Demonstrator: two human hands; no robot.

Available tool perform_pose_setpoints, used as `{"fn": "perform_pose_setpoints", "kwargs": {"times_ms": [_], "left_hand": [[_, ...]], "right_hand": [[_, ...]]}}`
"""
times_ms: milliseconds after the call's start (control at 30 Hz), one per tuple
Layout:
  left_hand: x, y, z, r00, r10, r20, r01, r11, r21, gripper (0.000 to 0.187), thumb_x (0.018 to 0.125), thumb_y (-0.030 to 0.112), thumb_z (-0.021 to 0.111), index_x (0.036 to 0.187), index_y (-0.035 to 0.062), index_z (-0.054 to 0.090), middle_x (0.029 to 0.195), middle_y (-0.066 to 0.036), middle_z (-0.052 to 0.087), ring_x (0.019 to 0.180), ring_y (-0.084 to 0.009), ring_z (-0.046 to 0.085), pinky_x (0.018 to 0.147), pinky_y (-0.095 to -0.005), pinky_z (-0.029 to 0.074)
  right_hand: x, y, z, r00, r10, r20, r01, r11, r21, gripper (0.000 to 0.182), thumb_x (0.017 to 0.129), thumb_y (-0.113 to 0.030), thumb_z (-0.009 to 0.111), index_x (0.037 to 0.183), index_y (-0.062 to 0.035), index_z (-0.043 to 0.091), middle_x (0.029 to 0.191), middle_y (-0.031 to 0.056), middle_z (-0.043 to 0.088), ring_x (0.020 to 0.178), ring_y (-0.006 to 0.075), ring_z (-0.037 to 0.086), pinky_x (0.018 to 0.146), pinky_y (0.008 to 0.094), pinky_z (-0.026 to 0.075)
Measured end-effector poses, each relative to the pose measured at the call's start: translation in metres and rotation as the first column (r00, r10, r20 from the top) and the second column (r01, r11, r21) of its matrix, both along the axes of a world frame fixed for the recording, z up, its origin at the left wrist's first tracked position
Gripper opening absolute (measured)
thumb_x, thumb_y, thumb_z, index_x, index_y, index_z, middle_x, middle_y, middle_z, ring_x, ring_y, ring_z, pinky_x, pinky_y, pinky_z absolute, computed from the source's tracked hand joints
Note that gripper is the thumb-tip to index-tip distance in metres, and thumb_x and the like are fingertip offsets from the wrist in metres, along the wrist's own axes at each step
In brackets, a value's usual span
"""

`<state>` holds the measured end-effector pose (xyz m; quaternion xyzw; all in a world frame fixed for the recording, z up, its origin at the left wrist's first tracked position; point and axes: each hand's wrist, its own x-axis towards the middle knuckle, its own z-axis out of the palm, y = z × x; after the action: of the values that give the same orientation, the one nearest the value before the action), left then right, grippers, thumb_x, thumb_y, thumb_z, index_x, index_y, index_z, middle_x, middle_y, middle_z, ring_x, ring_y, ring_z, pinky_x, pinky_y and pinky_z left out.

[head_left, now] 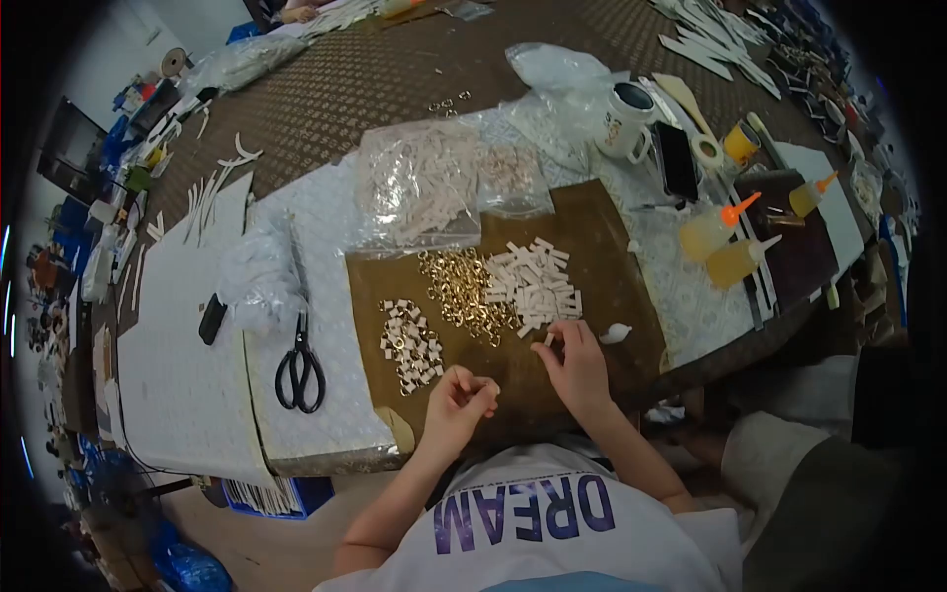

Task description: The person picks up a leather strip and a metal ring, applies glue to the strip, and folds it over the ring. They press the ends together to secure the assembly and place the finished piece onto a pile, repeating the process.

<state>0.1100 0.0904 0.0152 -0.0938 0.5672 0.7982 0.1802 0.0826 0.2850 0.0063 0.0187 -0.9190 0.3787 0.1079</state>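
Note:
My left hand (pixel 456 407) is closed in a pinch above the brown mat (pixel 612 266); whatever lies between its fingertips is too small to make out. Thumb and forefinger of my right hand (pixel 578 369) pinch a small pale strip (pixel 549 338) at the lower edge of a pile of short white strips (pixel 533 283). Gold metal rings or clasps (pixel 462 291) lie heaped left of that pile. Farther left, closer to my left hand, is a group of gold rings with white strips looped on them (pixel 411 347). A small white object (pixel 616 333) sits right of my right hand.
Black scissors (pixel 300 375) lie at the left beside a plastic bag (pixel 258 276). Clear bags of pale strips (pixel 419 183) lie behind the mat. At the right are a mug (pixel 623 123), a phone (pixel 676 160) and glue bottles (pixel 708 232). Another person's hand (pixel 298 14) shows far off.

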Motion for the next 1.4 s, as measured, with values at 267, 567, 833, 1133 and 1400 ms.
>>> {"fn": "perform_pose_setpoints", "kwargs": {"times_ms": [267,567,833,1133,1400], "left_hand": [[0.007,-0.014,0.002,0.999,0.034,0.005,-0.034,0.998,-0.054,0.029,0.084,0.0,0.06,0.073,0.0107,0.035,0.082,-0.007,0.062,0.054,-0.007,0.048,0.046,-0.0203,0.039],[0.001,-0.006,0.013,0.995,0.03,-0.094,-0.035,0.998,-0.055,0.033,0.085,0.002,0.058,0.071,0.0136,0.03,0.069,-0.001,0.05,0.046,-0.0033,0.029,0.042,-0.0183,0.023],[-0.017,-0.015,0.007,0.996,0.0,-0.094,-0.005,0.999,-0.05,0.036,0.087,0.002,0.057,0.07,0.0143,0.028,0.068,0.003,0.047,0.049,-0.0011,0.023,0.043,-0.0178,0.017],[-0.021,-0.023,0.004,0.997,-0.011,-0.071,0.006,0.998,-0.07,0.038,0.088,0.003,0.057,0.069,0.0138,0.026,0.069,0.006,0.037,0.055,-0.0009,0.023,0.048,-0.0172,0.019],[-0.013,-0.021,0.011,0.997,0.003,-0.078,-0.007,0.998,-0.055,0.04,0.088,0.004,0.057,0.068,0.0135,0.024,0.067,0.006,0.025,0.06,-0.0029,0.023,0.053,-0.0183,0.02]], "right_hand": [[-0.003,-0.005,-0.002,0.997,-0.083,-0.001,0.083,0.996,0.019,0.018,0.078,-0.004,0.065,0.09,-0.0025,0.052,0.087,0.0148,0.052,0.078,0.0322,0.055,0.069,0.0384,0.046],[0.004,-0.01,-0.015,0.985,-0.172,0.015,0.171,0.985,0.029,0.014,0.081,-0.007,0.059,0.093,-0.004,0.053,0.09,0.0119,0.055,0.085,0.0301,0.057,0.073,0.037,0.048],[0.015,-0.025,0.018,0.968,0.029,-0.251,-0.098,0.959,-0.267,0.007,0.083,-0.007,0.058,0.088,-0.0036,0.054,0.09,0.0118,0.056,0.081,0.0295,0.057,0.069,0.0375,0.046],[0.016,-0.048,0.018,0.981,0.182,-0.067,-0.191,0.841,-0.506,0.009,0.083,-0.004,0.059,0.092,-0.0024,0.063,0.083,0.0085,0.06,0.071,0.0192,0.059,0.063,0.0304,0.046],[0.031,-0.05,0.021,0.995,0.089,-0.036,-0.091,0.772,-0.629,0.014,0.083,-0.004,0.06,0.096,-0.0026,0.062,0.088,0.0078,0.06,0.073,0.0169,0.059,0.066,0.0274,0.046]]}}
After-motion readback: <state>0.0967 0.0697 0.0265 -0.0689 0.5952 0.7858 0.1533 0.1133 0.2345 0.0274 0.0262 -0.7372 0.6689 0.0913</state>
